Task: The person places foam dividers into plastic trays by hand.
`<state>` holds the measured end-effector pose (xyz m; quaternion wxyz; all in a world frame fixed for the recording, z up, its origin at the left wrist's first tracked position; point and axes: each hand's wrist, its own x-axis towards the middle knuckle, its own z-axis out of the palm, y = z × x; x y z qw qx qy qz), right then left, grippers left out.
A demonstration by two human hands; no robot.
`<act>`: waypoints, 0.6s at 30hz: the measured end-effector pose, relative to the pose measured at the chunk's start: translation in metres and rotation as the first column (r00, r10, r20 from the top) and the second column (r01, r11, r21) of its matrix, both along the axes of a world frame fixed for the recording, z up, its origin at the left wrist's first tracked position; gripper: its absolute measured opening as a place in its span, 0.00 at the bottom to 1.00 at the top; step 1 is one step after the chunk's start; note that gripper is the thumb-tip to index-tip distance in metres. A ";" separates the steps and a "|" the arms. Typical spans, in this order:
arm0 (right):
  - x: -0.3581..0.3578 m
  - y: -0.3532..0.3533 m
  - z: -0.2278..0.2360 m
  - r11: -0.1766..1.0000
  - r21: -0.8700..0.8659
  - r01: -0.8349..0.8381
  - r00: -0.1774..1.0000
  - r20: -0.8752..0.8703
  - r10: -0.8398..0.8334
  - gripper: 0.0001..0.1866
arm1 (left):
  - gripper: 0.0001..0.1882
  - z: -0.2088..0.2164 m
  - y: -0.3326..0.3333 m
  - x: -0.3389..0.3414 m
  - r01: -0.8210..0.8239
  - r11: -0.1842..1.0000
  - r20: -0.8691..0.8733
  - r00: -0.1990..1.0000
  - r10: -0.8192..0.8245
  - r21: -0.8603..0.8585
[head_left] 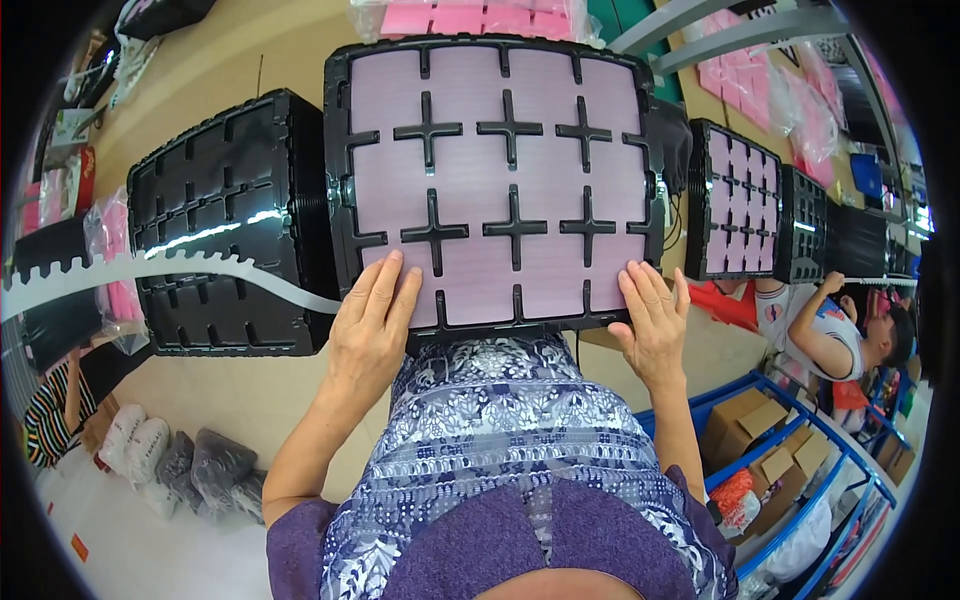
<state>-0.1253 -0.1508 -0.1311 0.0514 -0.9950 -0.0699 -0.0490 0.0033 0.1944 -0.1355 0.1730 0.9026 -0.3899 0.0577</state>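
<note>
A black plastic tray [433, 233] lies in front of me, with raised cross-shaped dividers. Pale pink-mauve sheet material [548, 78] shows between the dividers, with a faintly lined surface. My left hand [370, 320] rests at the tray's near left corner, fingers stretched flat over the rim and onto the pink surface. At the near right corner, my right hand [652, 318] lies with fingers extended and the thumb apart, touching the rim and the pink surface. Neither hand grips anything that I can see.
A stack of black trays [215, 225] stands to the left, with a white toothed strip [170, 265] crossing it. Another pink-filled tray [740, 205] is at the right. Pink packs [480, 18] lie behind. A seated co-worker [830, 325] and a blue rack [810, 420] are right.
</note>
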 end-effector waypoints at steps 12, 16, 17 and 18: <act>0.044 0.009 0.004 0.976 0.160 -0.149 0.973 0.200 0.116 0.23 | 0.34 -0.010 -0.024 0.046 -0.065 0.998 -0.010 0.998 0.066 0.006; 0.059 0.008 0.010 0.969 0.136 -0.207 0.969 0.164 0.184 0.22 | 0.37 -0.011 -0.036 0.057 -0.127 0.992 0.043 0.991 0.127 0.003; 0.063 0.002 0.010 0.970 0.133 -0.204 0.964 0.203 0.175 0.21 | 0.37 -0.010 -0.038 0.063 -0.118 0.993 0.052 0.992 0.118 -0.004; 0.073 -0.002 0.013 0.973 0.124 -0.195 0.963 0.212 0.166 0.21 | 0.36 -0.007 -0.038 0.071 -0.166 0.986 0.064 0.984 0.164 0.030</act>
